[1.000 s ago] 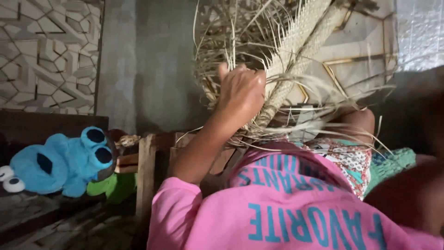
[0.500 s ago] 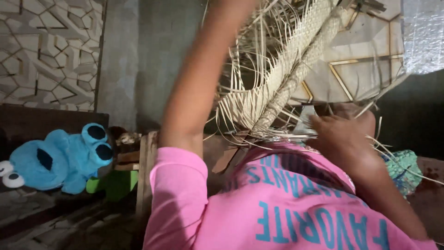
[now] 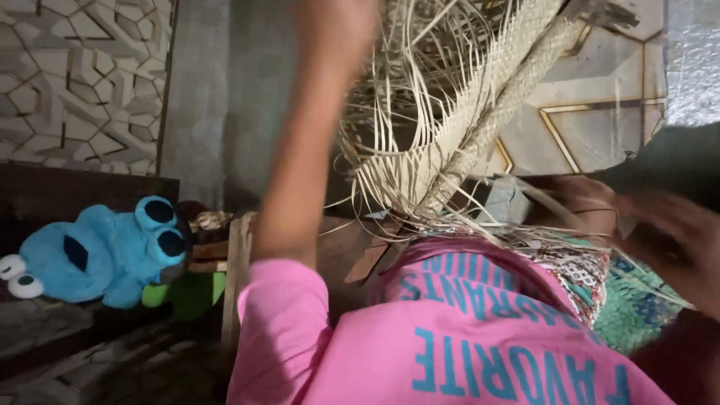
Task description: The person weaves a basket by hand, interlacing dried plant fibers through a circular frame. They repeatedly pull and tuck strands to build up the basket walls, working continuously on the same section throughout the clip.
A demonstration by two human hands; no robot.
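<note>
Left hand (image 3: 337, 22): raised to the top edge of the view, blurred; whether it pinches any strand cannot be told. Right hand (image 3: 675, 240): low at right, blurred, fingers loosely spread, holding nothing visible. The woven palm mat (image 3: 457, 142) stands between both hands, its loose strips (image 3: 390, 97) fanning just beside the left forearm.

Pink short-sleeved shirt (image 3: 480, 352) with blue lettering; bare forearms.
</note>
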